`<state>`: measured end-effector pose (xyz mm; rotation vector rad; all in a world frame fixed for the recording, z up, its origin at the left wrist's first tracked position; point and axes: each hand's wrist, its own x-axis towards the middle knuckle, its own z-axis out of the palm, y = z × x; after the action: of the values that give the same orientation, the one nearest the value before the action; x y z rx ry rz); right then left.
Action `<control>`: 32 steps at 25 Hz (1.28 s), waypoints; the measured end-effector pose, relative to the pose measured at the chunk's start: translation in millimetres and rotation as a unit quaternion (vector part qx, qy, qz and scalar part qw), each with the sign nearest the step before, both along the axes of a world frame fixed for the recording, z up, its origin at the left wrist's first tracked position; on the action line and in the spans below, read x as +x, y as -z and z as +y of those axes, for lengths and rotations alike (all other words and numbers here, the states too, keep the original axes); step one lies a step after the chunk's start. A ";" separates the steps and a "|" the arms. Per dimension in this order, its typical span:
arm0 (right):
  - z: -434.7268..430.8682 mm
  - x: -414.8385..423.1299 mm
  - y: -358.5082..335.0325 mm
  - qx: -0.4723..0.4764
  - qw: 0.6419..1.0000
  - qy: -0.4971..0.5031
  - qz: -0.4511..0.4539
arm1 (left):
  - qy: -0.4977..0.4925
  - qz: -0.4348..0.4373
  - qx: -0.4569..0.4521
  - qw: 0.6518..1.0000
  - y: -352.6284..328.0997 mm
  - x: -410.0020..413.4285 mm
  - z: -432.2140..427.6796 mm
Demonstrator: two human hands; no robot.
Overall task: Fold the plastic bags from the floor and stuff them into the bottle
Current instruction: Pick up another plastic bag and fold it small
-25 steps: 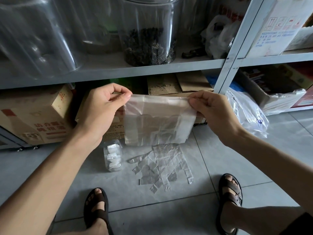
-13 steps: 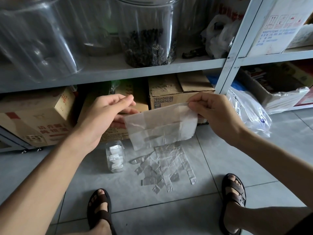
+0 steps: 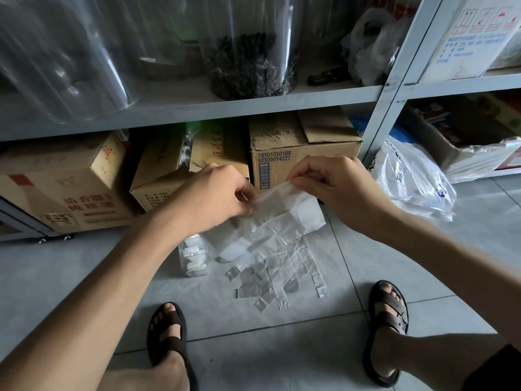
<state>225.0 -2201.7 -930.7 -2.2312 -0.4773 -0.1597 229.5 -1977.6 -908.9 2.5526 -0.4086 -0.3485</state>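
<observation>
I am watching the left hand [image 3: 217,193] and right hand [image 3: 332,187] pinching the top edge of a part-folded plastic bag [image 3: 293,210]. Thumbs and curled fingertips are closing on the film, in the air near a cardboard box [image 3: 304,145]. The bottle [image 3: 194,256] is standing on the floor [image 3: 282,348] below left, beside the flat bags [image 3: 276,275]. The film is looking light, limp and slippery, so I am judging the creased edge the best hold.

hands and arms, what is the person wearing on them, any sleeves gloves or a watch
Nothing shows on either. The left hand and the right hand are bare: no gloves, rings or watch, and no sleeve in view up to the frame edge.
</observation>
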 end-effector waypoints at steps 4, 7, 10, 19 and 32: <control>7.6 0.1 2.7 -0.018 0.999 -0.016 -0.021 | -0.026 0.007 0.026 0.999 1.4 3.1 0.5; 12.5 -0.4 4.7 -0.033 0.998 -0.029 -0.034 | -0.023 0.013 0.028 0.999 -0.5 0.7 1.5; 14.9 -1.5 5.9 -0.039 0.997 -0.035 -0.052 | -0.022 0.013 0.018 1.000 0.1 -1.0 4.4; 14.6 -1.6 14.7 -0.010 1.000 0.001 -0.023 | -0.036 0.039 0.013 0.999 -2.3 -3.7 8.7; -6.1 -2.4 61.6 0.245 0.897 -0.005 0.369 | -0.067 0.160 -0.089 0.981 -23.8 -10.4 20.9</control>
<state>222.6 -2207.8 -992.3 -1.6235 -0.0148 0.5126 219.1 -1956.7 -885.0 2.2818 -0.1387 -0.6312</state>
